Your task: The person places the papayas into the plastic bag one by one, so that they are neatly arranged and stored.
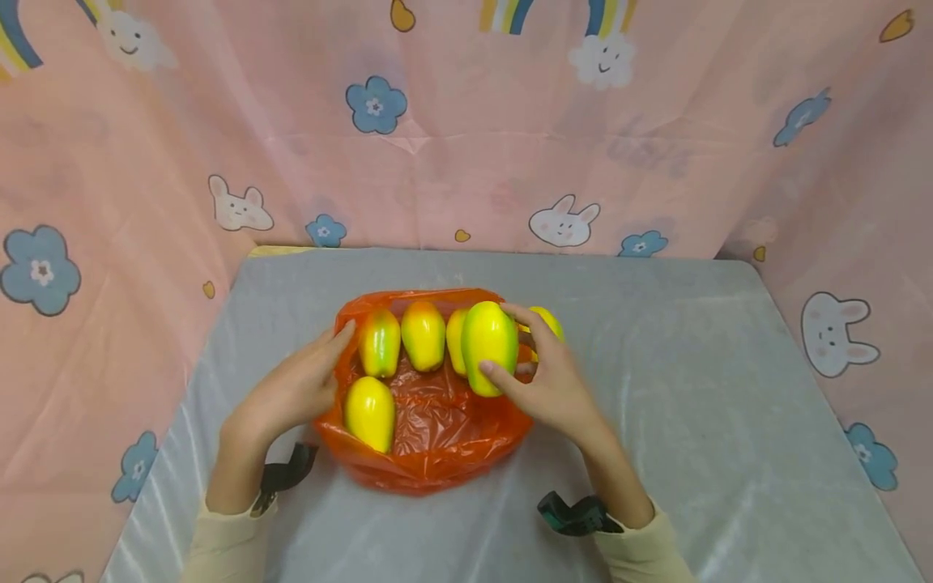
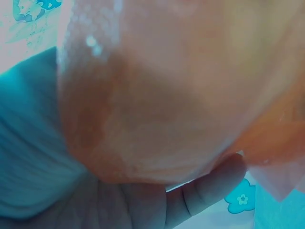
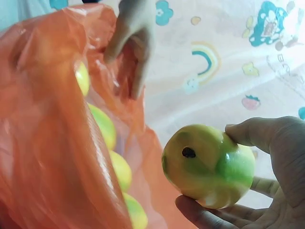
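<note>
An orange-red plastic bag [image 1: 430, 470] stands with its mouth wide on the grey tabletop. Inside it, mangoes line the far side, among them a green-streaked one [image 1: 380, 343] and a yellow one [image 1: 423, 336]; another mango [image 1: 370, 414] lies near left. My right hand [image 1: 557, 385] grips a yellow-green mango [image 1: 488, 348] over the bag's right part, its dark stem spot showing in the right wrist view. Behind that hand, a further yellow mango [image 1: 547, 321] is partly hidden. My left hand [image 1: 302, 385] touches the bag's left rim with fingers fairly straight; some fingers are hidden.
Pink printed cloth [image 1: 452, 162] hangs behind and beside the table [image 1: 692, 389]. A dark camera mount [image 1: 576, 515] sits on the right wrist, another mount [image 1: 289, 468] on the left. Bag plastic [image 2: 157, 95] fills most of the left wrist view.
</note>
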Demonstrator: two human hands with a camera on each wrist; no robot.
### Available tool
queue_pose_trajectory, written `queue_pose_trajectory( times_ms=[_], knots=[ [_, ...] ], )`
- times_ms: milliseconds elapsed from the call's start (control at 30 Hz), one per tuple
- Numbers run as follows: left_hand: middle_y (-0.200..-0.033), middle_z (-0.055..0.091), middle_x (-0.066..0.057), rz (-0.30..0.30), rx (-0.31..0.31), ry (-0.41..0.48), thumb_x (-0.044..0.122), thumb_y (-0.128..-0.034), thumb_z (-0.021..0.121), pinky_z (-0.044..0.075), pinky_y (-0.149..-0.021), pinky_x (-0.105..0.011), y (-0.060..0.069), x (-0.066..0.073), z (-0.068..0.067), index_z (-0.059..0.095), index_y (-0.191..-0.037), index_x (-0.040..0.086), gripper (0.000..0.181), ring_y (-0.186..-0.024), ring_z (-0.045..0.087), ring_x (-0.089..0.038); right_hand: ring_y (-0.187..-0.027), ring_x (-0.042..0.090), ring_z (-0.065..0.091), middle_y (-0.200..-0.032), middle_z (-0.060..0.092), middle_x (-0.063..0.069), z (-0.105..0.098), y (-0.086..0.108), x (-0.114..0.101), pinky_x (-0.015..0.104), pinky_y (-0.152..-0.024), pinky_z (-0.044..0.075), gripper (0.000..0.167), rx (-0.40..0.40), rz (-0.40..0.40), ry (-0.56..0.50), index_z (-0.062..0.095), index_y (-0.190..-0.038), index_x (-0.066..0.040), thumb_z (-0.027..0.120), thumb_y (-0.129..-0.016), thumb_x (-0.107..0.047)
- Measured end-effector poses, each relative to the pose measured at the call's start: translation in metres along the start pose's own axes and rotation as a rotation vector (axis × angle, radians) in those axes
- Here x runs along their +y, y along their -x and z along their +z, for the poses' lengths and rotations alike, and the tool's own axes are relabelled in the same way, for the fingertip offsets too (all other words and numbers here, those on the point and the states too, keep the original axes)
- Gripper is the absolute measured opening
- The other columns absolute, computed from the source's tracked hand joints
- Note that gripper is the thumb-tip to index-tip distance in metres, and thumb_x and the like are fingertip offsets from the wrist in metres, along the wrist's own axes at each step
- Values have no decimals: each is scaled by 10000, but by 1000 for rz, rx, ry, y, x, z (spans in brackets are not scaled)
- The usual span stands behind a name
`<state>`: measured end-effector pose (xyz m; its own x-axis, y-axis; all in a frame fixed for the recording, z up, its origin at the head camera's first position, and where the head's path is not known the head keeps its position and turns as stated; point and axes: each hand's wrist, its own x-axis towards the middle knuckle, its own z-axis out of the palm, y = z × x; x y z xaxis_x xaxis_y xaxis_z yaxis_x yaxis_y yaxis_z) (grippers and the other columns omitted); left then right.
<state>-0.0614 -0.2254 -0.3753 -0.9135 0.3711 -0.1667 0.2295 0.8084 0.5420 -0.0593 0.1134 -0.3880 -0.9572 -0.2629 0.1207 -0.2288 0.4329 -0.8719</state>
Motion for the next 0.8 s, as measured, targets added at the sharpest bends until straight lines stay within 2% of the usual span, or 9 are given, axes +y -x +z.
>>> queue_pose_trajectory(
  times_ms=[200,367,533,667,733,800],
  knots=[
    [-1701,326,-280,23,16,-10,-133,-867,526,525,-1102,-576,2,0,1,276,-1648,-34,826,-1262,561,-372,-1270,314,647,-1494,571,103,19,-1,-3,315,-835,659,754,-60,-4,-20,421,-1555,-143,817,-919,-231],
    [-1700,327,-280,31,26,-14,-135,-870,519,479,-1152,-610,2,0,1,277,-1647,-37,820,-1332,550,-385,-1288,334,635,-1547,530,109,31,-1,-1,289,-828,654,759,-88,-20,-11,415,-1551,-120,818,-919,-236],
    [-1696,336,-279,28,21,-9,-135,-868,526,486,-1147,-603,1,0,1,276,-1647,-39,824,-1325,549,-380,-1264,350,648,-1522,544,123,38,0,-1,326,-833,664,749,-110,-9,-18,417,-1537,-131,818,-919,-259],
    [-1701,324,-282,12,6,-17,-132,-866,535,542,-1058,-535,1,1,1,274,-1649,-33,832,-1260,559,-367,-1229,310,654,-1483,561,109,44,2,-1,370,-832,666,754,-125,11,-2,417,-1534,-145,823,-912,-275],
    [-1705,312,-284,2,1,-17,-130,-863,547,560,-963,-471,0,1,1,271,-1652,-30,842,-1195,570,-357,-1173,276,643,-1453,566,95,49,3,-1,381,-822,657,752,-140,19,24,420,-1532,-147,821,-912,-289],
    [-1702,319,-285,3,1,-19,-134,-858,554,544,-906,-427,0,1,1,273,-1649,-34,845,-1158,572,-351,-1055,266,643,-1413,573,66,55,5,-1,343,-779,631,751,-161,34,59,423,-1533,-162,817,-914,-318]
  ],
)
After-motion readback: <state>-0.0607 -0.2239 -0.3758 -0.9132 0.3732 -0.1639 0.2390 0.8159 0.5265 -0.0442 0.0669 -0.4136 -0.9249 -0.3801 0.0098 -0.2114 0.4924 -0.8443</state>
